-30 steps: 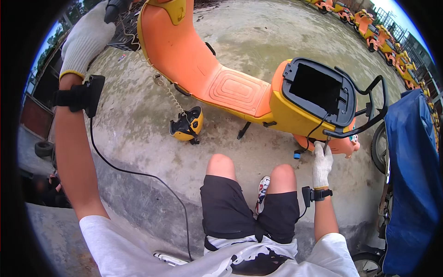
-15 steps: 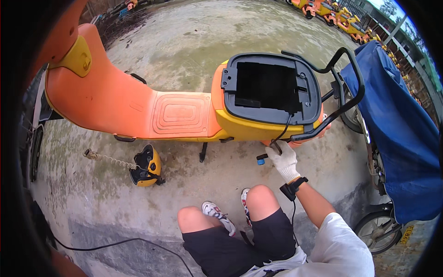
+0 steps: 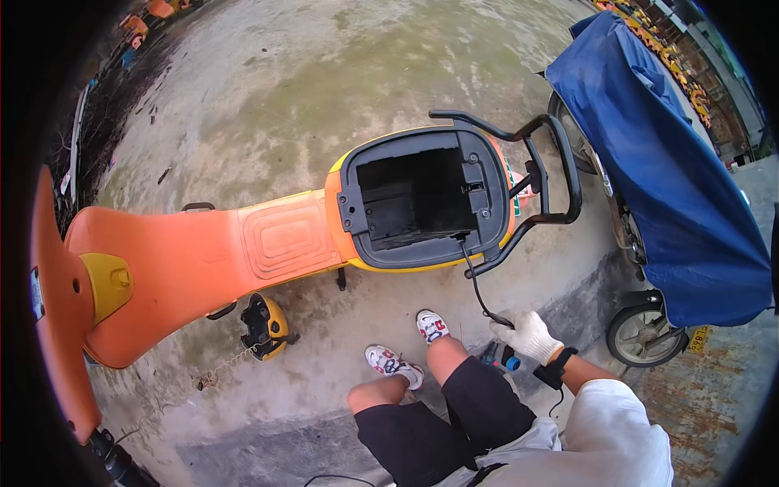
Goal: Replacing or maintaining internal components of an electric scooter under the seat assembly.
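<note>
My right hand (image 3: 531,337), in a white knit glove, is closed on a black cable (image 3: 479,294). From there the cable runs taut up to the near right corner of an open black storage compartment (image 3: 418,199) in an orange and yellow scooter (image 3: 154,252). Just below the hand shows a dark piece with a blue end (image 3: 510,359); I cannot tell whether it hangs from the cable. Beside it is another small blue and dark object (image 3: 489,353), too small to make out. My left hand is out of view.
A yellow helmet (image 3: 276,325) with a coiled cord lies on the concrete by the scooter's footboard. The scooter's black rear rack (image 3: 560,191) juts right. Further right stands a vehicle under a blue cover (image 3: 649,178), its wheel (image 3: 645,334) near my right arm.
My right hand has drawn back from the scooter's side toward me, stretching more cable from the compartment. The whole view has shifted, showing more of the compartment's inside.
</note>
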